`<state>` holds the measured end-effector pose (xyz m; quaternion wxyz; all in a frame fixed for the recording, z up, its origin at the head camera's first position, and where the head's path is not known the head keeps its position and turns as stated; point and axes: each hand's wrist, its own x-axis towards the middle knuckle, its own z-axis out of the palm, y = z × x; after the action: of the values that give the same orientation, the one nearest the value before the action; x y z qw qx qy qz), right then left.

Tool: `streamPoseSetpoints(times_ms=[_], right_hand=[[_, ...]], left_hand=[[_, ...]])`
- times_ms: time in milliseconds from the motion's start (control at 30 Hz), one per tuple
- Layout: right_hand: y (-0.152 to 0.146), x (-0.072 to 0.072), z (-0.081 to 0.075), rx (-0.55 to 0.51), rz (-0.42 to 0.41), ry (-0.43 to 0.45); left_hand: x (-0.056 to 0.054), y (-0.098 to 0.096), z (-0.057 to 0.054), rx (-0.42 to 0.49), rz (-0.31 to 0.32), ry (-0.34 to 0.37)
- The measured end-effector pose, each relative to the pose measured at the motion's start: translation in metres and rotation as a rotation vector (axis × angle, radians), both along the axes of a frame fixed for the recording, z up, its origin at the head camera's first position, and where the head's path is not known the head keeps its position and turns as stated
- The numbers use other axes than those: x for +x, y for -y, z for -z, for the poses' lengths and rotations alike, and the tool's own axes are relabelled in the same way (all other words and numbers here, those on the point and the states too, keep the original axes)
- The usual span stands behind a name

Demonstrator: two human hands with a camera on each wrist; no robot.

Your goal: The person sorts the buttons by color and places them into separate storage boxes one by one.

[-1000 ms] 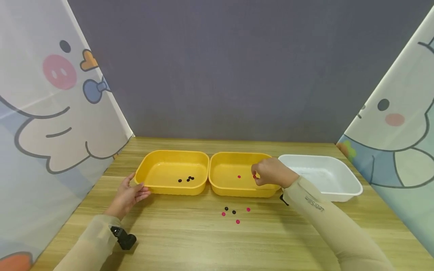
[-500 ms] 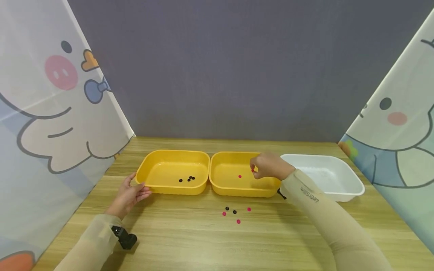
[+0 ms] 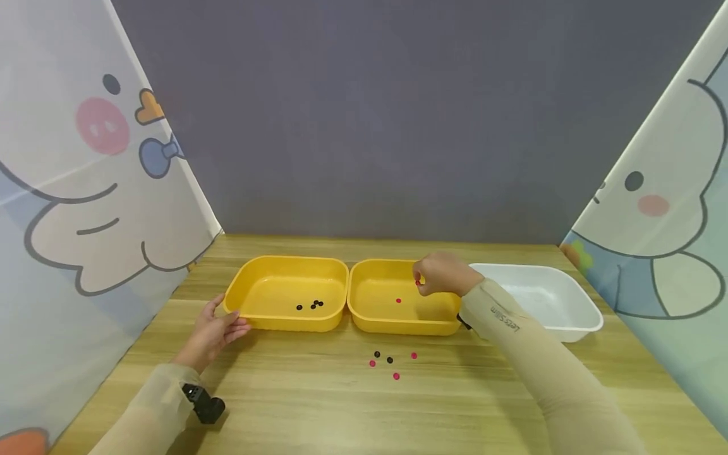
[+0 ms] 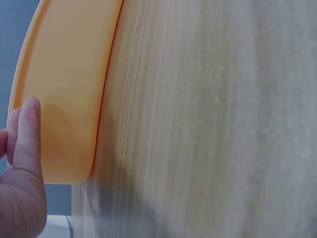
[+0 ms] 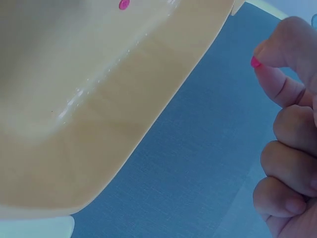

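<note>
My right hand (image 3: 445, 275) pinches a small pink button (image 5: 255, 62) between thumb and forefinger, above the middle yellow tray (image 3: 406, 325). The other fingers are curled in the right wrist view. On that tray's floor lies another pink button (image 3: 399, 301). My left hand (image 3: 210, 332) holds the front left corner of the left yellow tray (image 3: 292, 323), its fingers at the rim and against the outer wall (image 4: 69, 124). Several black buttons (image 3: 299, 308) lie inside this left tray, towards its right front.
A white tray (image 3: 546, 297) stands at the right, partly behind my right forearm. On the wooden table (image 3: 318, 404) in front of the middle tray lie two black buttons (image 3: 389, 360) and three pink buttons (image 3: 396, 376). A grey wall (image 3: 387, 126) rises behind the trays.
My right hand has risen and shifted slightly left and away over the middle tray, with the pink button still pinched. My left hand stays at the left tray's corner.
</note>
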<state>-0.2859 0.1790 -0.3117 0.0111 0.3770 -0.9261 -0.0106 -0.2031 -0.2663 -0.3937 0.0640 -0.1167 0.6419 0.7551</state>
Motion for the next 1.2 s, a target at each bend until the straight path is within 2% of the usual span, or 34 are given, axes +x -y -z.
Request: streamPoseSetpoints(times_ms=[167,433,867,1200], right_hand=[[0.0043,-0.0027,0.0001,0.004,-0.001,0.008],[0.0014,-0.0070,-0.0001,-0.001,-0.009,-0.003],[-0.0001,-0.0049,0.0013,0.030,0.047,0.048],[0.0053,-0.0087,0.0050,0.081,0.061,0.035]], left_hand=[[0.0033,0.0029,0.0001,-0.010,-0.002,0.006],[0.0016,0.0031,-0.0024,-0.006,0.001,-0.004],[0.0008,0.0003,0.0009,0.004,0.013,0.000],[-0.0003,0.0015,0.0016,0.012,0.008,0.005]])
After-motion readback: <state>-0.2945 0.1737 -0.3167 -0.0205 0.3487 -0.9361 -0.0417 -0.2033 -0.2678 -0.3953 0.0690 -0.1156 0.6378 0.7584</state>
